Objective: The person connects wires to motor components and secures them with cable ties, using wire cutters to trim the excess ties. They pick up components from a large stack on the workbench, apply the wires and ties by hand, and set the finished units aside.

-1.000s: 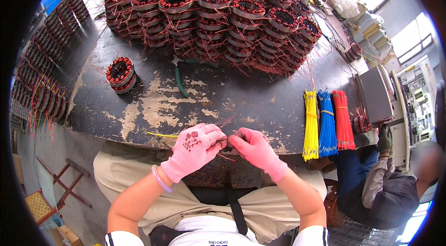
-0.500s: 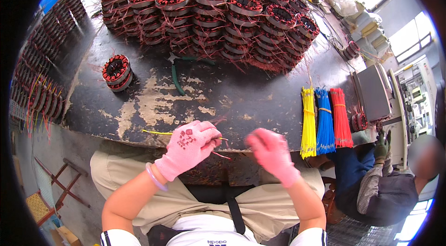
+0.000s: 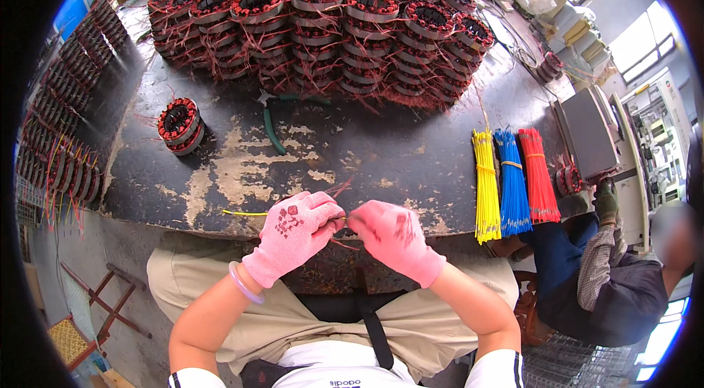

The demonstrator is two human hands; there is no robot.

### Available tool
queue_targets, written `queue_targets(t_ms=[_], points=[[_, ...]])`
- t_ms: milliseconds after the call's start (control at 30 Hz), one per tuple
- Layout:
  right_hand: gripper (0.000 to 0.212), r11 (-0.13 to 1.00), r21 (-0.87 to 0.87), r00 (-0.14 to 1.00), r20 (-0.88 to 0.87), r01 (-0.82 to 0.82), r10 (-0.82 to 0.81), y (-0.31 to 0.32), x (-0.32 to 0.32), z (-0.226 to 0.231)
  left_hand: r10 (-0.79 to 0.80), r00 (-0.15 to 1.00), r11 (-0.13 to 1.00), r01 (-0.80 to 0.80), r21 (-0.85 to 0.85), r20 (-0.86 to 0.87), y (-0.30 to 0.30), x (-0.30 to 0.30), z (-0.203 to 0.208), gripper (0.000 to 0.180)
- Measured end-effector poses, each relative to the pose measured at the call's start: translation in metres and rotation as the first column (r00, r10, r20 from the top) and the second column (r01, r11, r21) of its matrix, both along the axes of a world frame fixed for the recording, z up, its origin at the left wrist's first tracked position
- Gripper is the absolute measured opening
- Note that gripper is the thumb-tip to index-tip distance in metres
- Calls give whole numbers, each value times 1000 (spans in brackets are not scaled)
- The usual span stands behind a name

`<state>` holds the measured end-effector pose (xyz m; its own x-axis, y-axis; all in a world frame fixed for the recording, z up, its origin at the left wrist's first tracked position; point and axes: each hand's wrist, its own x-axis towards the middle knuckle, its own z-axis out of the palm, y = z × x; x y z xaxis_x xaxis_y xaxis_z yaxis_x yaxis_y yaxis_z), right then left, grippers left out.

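Both hands wear pink gloves and meet over the bench's near edge. My left hand is closed around a yellow wire, whose long end sticks out to the left. Thin reddish lead wires poke out around its fingertips; what they join to is hidden by the glove. From the right, my right hand pinches at the short end of that yellow wire, its fingertips almost touching the left ones. The exact joint between the wires is too small to make out.
Stacked wound stator cores fill the bench's back, with a separate pair at left. Green-handled pliers lie mid-bench. Yellow, blue and red wire bundles lie right. A co-worker sits beyond them.
My right hand has moved left to my left hand, and its fingers have closed at the wire end. My left hand stays nearly in place. The co-worker's hand has lowered slightly.
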<state>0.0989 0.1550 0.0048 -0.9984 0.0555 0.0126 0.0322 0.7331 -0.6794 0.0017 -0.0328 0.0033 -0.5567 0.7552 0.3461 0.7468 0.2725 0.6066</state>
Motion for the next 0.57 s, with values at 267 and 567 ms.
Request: queue_targets(t_ms=[267,567], points=[[22,985,108,978,-175,131,-111,2,12,8,-5,1000,1000,5,5,8,-1,0,-2,14],[22,990,-18,988,-56,143,-143,-14,8,-17,-11,999,1000,11,1,-33,0,-1,-5,13]])
